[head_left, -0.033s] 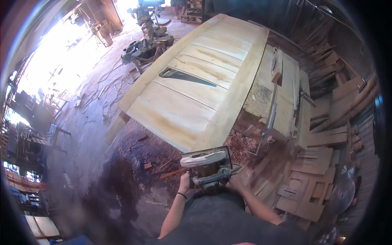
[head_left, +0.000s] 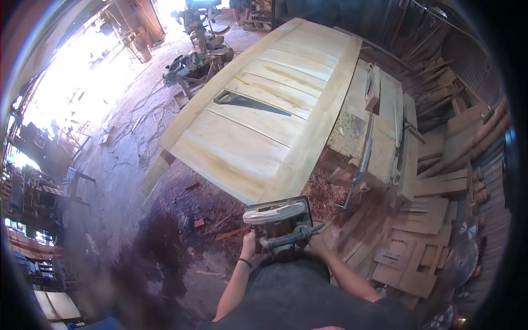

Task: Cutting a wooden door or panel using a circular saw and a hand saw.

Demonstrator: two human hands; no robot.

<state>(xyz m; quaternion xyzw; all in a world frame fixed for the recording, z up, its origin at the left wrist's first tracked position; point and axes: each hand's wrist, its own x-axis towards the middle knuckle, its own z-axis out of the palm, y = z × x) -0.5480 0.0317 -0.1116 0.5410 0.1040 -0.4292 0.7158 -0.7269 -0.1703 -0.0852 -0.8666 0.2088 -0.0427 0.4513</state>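
Observation:
Close in front of my body I hold a circular saw (head_left: pixel 283 235) with a pale rounded guard and a flat base plate. Its plate is at the near end of a large pale wooden door panel (head_left: pixel 264 181); whether they touch I cannot tell. My left hand (head_left: pixel 249 246), with a dark band at the wrist, is wrapped round the saw's left side. On the other side, my right hand (head_left: pixel 317 246) grips the saw near its rear, its fingers partly hidden. A handsaw (head_left: pixel 253 103) with a dark handle lies flat across the panel's boards.
Right of the panel stands a workbench (head_left: pixel 379 159) with wood pieces and a long metal clamp (head_left: pixel 363 170). Wood offcuts (head_left: pixel 421 258) and round saw blades (head_left: pixel 461 263) line the right wall. Sawdust (head_left: pixel 214 198) covers the floor below; cables (head_left: pixel 157 129) trail at left.

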